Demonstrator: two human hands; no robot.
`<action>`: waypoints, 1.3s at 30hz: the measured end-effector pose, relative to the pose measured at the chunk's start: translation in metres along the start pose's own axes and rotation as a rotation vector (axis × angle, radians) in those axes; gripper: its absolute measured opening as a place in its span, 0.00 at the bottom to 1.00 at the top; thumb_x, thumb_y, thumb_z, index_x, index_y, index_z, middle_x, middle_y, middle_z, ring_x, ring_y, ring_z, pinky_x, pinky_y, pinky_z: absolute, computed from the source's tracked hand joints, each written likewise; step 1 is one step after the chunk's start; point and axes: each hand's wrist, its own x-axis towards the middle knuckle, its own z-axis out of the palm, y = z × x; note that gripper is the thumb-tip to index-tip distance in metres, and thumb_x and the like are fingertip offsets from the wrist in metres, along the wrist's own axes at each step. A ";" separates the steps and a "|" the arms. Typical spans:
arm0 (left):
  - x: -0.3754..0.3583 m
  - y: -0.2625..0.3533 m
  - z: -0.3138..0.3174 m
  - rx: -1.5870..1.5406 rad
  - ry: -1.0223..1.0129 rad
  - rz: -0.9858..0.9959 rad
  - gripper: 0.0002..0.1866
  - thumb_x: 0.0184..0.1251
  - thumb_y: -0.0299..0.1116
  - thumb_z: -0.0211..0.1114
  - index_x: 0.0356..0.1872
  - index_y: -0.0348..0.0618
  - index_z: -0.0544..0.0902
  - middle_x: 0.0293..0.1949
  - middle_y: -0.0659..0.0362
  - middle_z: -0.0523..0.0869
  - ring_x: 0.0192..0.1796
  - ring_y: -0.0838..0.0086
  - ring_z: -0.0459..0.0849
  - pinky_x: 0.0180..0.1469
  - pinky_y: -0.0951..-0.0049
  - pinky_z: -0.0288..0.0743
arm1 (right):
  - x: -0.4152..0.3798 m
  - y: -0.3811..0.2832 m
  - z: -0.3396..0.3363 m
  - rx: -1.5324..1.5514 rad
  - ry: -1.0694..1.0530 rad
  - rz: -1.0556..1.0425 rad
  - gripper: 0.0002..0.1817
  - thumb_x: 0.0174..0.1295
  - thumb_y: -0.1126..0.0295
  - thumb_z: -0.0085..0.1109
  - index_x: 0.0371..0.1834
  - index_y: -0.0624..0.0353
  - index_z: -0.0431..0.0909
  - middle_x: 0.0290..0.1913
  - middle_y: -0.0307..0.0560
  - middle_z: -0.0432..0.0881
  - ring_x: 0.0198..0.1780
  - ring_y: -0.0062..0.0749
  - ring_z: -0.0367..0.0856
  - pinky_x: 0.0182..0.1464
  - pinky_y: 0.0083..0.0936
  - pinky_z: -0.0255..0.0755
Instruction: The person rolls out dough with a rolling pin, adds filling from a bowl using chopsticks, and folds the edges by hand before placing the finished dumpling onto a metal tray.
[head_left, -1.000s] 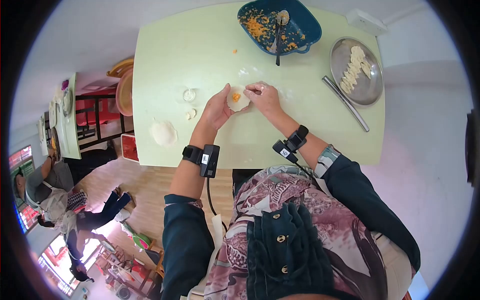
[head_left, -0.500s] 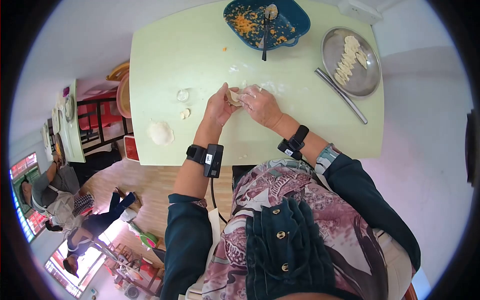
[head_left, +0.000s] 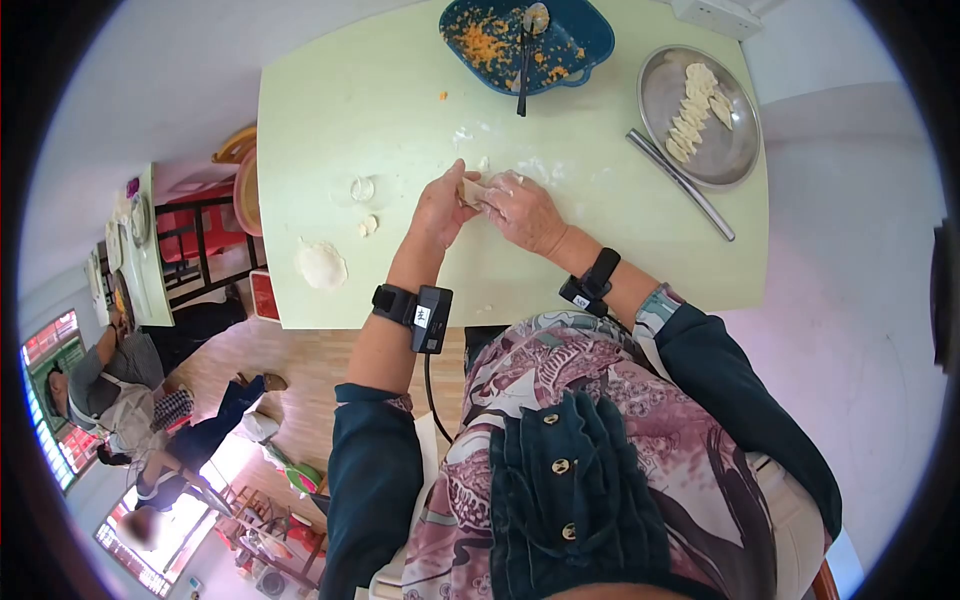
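Between my two hands is a small dumpling (head_left: 471, 192) of pale dough, partly hidden by the fingers. My left hand (head_left: 440, 207) cradles it from the left, thumb and fingers closed around it. From the other side my right hand (head_left: 523, 213), dusted with flour, pinches the dough edge. Small dough scraps (head_left: 369, 225) lie left of my left hand, near a small clear glass (head_left: 362, 188). A round, flat piece of dough (head_left: 321, 264) rests farther left on the pale green table (head_left: 380, 120).
A blue basin (head_left: 590, 50) with orange filling and a spoon (head_left: 523, 65) stands at the back. To the right are a metal rolling pin (head_left: 682, 186) and a steel plate (head_left: 735, 165) bearing several dumplings. Other people (head_left: 130, 385) are at the far left.
Both hands stay together around the dumpling, with only small finger movements at its edge. The view has shifted slightly. People in the background have moved a little.
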 end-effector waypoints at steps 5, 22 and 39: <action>0.001 -0.003 -0.003 -0.064 -0.006 0.013 0.22 0.70 0.43 0.49 0.44 0.27 0.74 0.36 0.51 0.78 0.38 0.66 0.81 0.41 0.68 0.78 | -0.001 0.001 -0.003 0.018 -0.024 -0.033 0.11 0.47 0.72 0.61 0.36 0.57 0.77 0.37 0.47 0.76 0.40 0.41 0.76 0.43 0.33 0.74; -0.049 0.009 0.000 -0.019 -0.298 0.184 0.16 0.66 0.31 0.57 0.50 0.31 0.72 0.46 0.48 0.80 0.47 0.63 0.81 0.47 0.68 0.78 | 0.018 0.000 -0.039 0.538 -0.015 0.331 0.06 0.51 0.74 0.59 0.31 0.63 0.77 0.31 0.47 0.78 0.29 0.33 0.79 0.35 0.25 0.74; -0.052 0.012 0.021 0.108 -0.186 0.333 0.07 0.64 0.28 0.58 0.40 0.35 0.78 0.37 0.53 0.84 0.37 0.67 0.85 0.31 0.78 0.79 | 0.032 -0.005 -0.060 0.644 -0.099 0.510 0.10 0.56 0.70 0.60 0.38 0.65 0.79 0.31 0.46 0.82 0.31 0.24 0.79 0.37 0.20 0.73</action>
